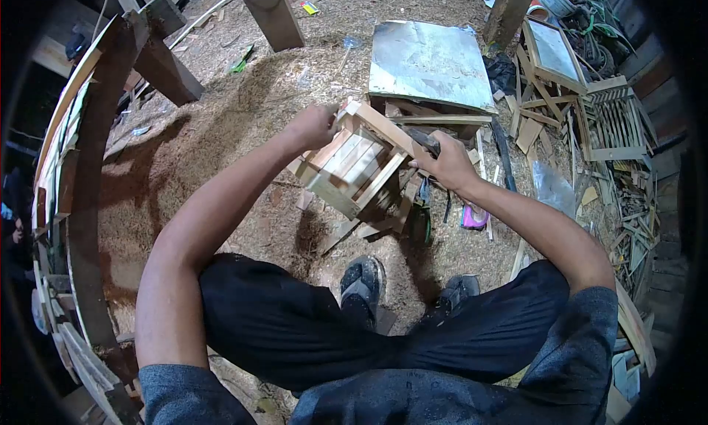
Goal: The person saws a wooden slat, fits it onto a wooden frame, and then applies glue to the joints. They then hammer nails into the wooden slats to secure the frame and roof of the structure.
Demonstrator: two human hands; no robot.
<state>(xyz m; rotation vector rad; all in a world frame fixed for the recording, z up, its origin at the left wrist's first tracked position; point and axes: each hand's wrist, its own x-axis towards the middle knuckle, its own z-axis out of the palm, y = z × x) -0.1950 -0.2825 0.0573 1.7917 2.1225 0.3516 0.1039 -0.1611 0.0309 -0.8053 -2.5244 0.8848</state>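
Observation:
A small slatted wooden frame (358, 163) is held up in front of me, tilted, above the sawdust floor. My left hand (317, 126) is closed around its upper left corner. At its right end my right hand (448, 159) is wrapped round a dark tool (424, 140), which lies against the frame's top rail (383, 127). The tool's exact kind is hard to make out. Just beyond the frame stands a low box or table with a worn whitish top (431, 64).
Scrap wood and a pink object (474, 217) lie below the frame. A slatted wooden piece (616, 119) and a framed panel (554, 50) stand at the right. Wooden posts (269, 12) rise at the back, and stacked boards (59, 152) curve along the left.

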